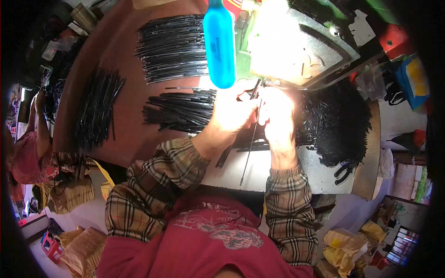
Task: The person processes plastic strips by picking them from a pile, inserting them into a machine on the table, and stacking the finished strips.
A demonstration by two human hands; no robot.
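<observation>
My left hand (232,110) and my right hand (277,115) are close together at the machine's near edge, under a glaring light. Pinched in the left fingers are thin black rods (254,90), slanting up toward the machine. The right fingers close on a single long thin rod (248,160), whose lower end points down toward me over the pale tabletop. The glare washes out the fingertips, so the exact contact is hard to see. A fanned bundle of black rods (178,109) lies just left of my left hand. To the right of my right hand is a heap of black strips (336,120).
A metal machine (320,51) with a bright lamp stands ahead. A blue rounded object (219,51) hangs before it. More rod bundles (171,46) (97,109) lie on the brown surface (127,134). Dark-handled pliers (344,172) rest at right. Another person (34,153) is far left.
</observation>
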